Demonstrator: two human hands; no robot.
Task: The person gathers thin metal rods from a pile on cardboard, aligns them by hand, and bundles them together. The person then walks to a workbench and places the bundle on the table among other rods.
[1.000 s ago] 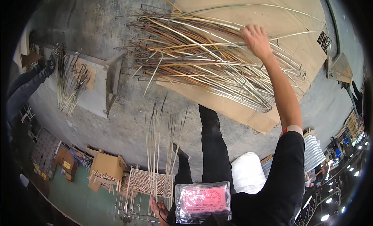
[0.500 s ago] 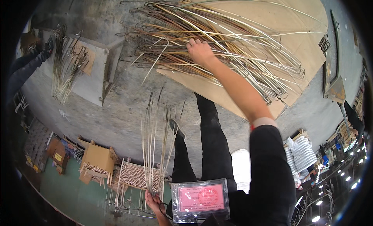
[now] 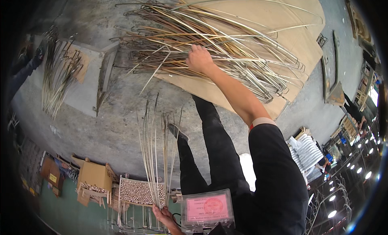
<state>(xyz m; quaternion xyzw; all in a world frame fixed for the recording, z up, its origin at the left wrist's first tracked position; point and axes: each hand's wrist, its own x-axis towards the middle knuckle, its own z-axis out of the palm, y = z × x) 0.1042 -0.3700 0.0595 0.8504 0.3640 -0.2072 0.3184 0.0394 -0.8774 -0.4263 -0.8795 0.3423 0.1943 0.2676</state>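
Your right hand (image 3: pixel 199 59) lay over the rod pile (image 3: pixel 220 43), its grip unclear; your left hand (image 3: pixel 163 217) clasped thin rods (image 3: pixel 151 170). The pile sprawled partly across cardboard (image 3: pixel 299 21); its rods looked light, springy, probably best held mid-length.

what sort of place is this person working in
Most likely a workshop or factory floor: a big pile of long thin rods lies on brown sheeting over a bare grey floor, with many bright lights at lower right.

At four o'clock we wear a black sleeve (image 3: pixel 275 162) with a pale, red-marked cuff (image 3: pixel 264 121); black trousers (image 3: pixel 220 146); at six o'clock, a clear-cased pink badge (image 3: pixel 207 207).
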